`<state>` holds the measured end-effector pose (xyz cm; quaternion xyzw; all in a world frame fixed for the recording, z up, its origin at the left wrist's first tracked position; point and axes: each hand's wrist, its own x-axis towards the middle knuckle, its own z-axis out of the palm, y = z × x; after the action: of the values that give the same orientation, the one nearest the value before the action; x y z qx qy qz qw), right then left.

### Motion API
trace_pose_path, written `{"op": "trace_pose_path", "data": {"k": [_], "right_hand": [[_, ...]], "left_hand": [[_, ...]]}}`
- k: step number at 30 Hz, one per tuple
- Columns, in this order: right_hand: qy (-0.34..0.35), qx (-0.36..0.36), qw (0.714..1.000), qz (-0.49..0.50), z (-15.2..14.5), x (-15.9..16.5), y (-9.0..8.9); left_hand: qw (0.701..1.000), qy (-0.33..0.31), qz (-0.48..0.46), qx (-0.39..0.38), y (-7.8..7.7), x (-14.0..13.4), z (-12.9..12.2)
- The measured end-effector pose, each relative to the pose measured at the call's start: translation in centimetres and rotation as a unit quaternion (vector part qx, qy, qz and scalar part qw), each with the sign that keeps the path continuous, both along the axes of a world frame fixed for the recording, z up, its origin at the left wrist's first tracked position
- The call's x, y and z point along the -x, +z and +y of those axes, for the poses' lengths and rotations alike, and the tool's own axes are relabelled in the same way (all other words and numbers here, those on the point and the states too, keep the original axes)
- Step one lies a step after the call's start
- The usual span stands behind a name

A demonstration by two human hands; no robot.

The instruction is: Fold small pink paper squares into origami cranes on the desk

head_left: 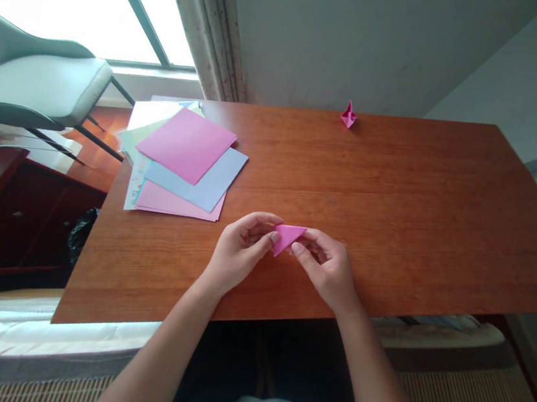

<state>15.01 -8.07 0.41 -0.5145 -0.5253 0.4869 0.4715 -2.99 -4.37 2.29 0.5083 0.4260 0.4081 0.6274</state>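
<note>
Between my two hands is a small piece of folded pink paper [287, 236], triangular in outline with one point downward. My left hand [247, 247] pinches its left corner between thumb and fingers. On the right side, my right hand [327, 263] grips the paper's other edge, its thumb near the lower side and its fingers partly hidden behind. Both hands are over the front part of the wooden table [394, 210]. Farther back, near the table's rear edge, stands a small pink origami figure [349, 115] with a pointed top.
Sheets of pink paper [187, 142], a blue sheet [212, 181] and other papers lie in an overlapping pile at the table's left. A pale chair [43, 82] stands beyond the left edge, by the window. A curtain [212, 24] hangs behind the table.
</note>
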Motion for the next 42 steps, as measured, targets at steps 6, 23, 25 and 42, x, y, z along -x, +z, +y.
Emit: {"op": "trace_pose_path", "data": {"k": [6, 23, 25, 42], "right_hand": [[0.001, -0.015, 1.0, -0.024, 0.1, 0.1, 0.1], [-0.087, -0.09, 0.974, -0.188, 0.2, 0.8, 0.3], [-0.086, -0.091, 0.972, -0.198, 0.3, 0.9, 0.2], [-0.088, -0.099, 0.964, -0.231, 0.4, 0.7, 0.2]], "left_hand": [[0.999, -0.009, 0.039, -0.023, -0.5, -0.2, -0.2], [0.964, 0.004, 0.199, -0.176, -1.6, -0.7, -0.7], [0.962, 0.012, 0.202, -0.182, -1.7, -0.7, -0.7], [0.894, -0.057, 0.305, -0.324, -1.5, -0.7, -1.4]]}}
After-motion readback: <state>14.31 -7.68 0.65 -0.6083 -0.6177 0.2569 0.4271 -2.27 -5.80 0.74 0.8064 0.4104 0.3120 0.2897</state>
